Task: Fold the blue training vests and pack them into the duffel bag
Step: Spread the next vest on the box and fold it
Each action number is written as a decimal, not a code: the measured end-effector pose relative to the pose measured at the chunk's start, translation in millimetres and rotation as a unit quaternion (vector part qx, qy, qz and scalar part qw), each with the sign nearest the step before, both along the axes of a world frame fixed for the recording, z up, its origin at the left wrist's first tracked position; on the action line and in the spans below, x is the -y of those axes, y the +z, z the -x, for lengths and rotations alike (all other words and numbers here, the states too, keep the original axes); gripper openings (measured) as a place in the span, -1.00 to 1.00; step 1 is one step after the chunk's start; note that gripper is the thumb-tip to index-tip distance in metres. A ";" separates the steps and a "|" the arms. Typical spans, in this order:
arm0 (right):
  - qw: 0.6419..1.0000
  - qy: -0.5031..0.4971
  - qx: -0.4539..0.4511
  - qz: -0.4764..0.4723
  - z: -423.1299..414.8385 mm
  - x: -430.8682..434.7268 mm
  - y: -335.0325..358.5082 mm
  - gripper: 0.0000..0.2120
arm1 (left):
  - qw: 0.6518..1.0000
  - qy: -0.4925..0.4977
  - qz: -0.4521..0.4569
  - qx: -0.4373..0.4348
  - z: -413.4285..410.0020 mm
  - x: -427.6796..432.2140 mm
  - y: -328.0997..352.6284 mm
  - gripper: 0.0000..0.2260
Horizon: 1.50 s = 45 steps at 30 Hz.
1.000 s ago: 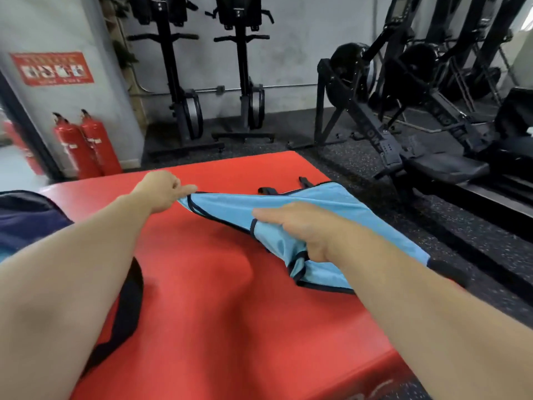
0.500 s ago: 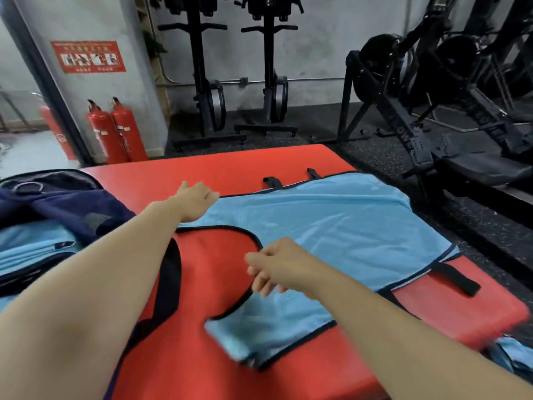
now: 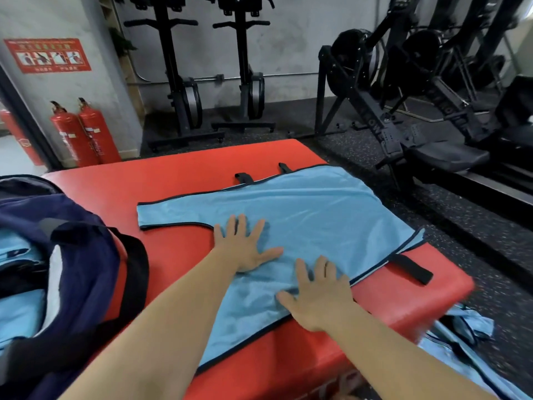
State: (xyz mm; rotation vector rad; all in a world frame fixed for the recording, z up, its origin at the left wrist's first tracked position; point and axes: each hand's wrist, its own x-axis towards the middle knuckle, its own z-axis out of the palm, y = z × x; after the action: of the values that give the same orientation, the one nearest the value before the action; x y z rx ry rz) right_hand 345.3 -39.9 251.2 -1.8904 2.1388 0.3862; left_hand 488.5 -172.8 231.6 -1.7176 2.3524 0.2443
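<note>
A blue vest (image 3: 302,215) is pressed flat on the red tabletop (image 3: 161,255) by the left hand (image 3: 245,246) and right hand (image 3: 320,295), fingers spread.

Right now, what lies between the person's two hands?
In the head view, only a stretch of the blue vest lies between the left hand and the right hand, both flat on it.

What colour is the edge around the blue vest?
The vest has black trim along its edges, clearest in the head view, the only one.
</note>
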 end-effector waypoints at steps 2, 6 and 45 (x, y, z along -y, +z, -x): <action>1.000 0.009 -0.003 -0.005 -17.0 -6.4 -1.5 -0.21 | 1.000 -0.023 0.013 0.011 -16.7 -2.6 0.2 -0.03; 0.999 0.046 -0.011 -0.001 -49.7 -21.7 0.6 -0.18 | 0.997 -0.056 0.021 0.048 -52.7 -9.1 2.3 0.19; 0.980 0.016 -0.041 0.195 154.8 -8.0 26.6 -0.51 | 0.997 0.074 0.034 0.013 33.2 -122.5 45.8 -0.22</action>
State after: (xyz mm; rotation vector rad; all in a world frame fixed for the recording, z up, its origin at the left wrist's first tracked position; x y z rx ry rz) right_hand 190.5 -31.9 277.8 -2.1467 2.3807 0.0497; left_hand 455.3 -50.2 277.4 -1.9162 2.2426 0.1666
